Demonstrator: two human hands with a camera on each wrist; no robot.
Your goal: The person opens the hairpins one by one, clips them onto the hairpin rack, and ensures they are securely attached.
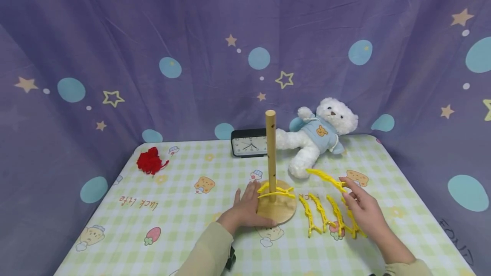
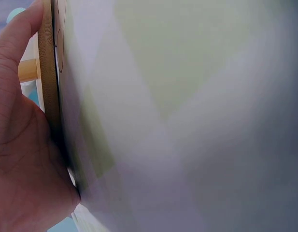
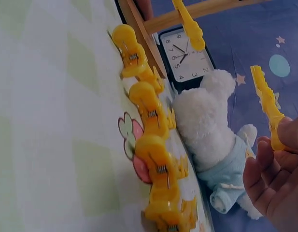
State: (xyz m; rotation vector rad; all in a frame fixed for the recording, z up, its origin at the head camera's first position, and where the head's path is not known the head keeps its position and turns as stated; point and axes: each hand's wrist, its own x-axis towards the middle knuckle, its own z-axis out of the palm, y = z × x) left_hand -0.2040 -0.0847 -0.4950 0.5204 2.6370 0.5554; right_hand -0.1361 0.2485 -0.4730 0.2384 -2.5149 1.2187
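Observation:
A wooden stand (image 1: 271, 152) has a round base with an upright rod. My left hand (image 1: 245, 210) holds the base's left side, thumb along the front edge and fingers toward the back. In the left wrist view, the thumb lies on the base's rim (image 2: 48, 72). A yellow spring clip (image 1: 284, 191) sits low on the rod, its jaws around it. My right hand (image 1: 362, 208) pinches another yellow clip (image 1: 326, 178) by its handle end, raised above the table, long end pointing left. Below it several yellow clips (image 3: 153, 154) lie in a row, springs visible in the right wrist view.
Behind the stand is a black-framed clock (image 1: 249, 143), partly hidden by the rod. A white teddy bear (image 1: 322, 133) in a blue top leans at the back right. Red yarn (image 1: 151, 162) lies far left on the checked tablecloth (image 1: 184, 225). A purple curtain (image 1: 207, 20) hangs behind.

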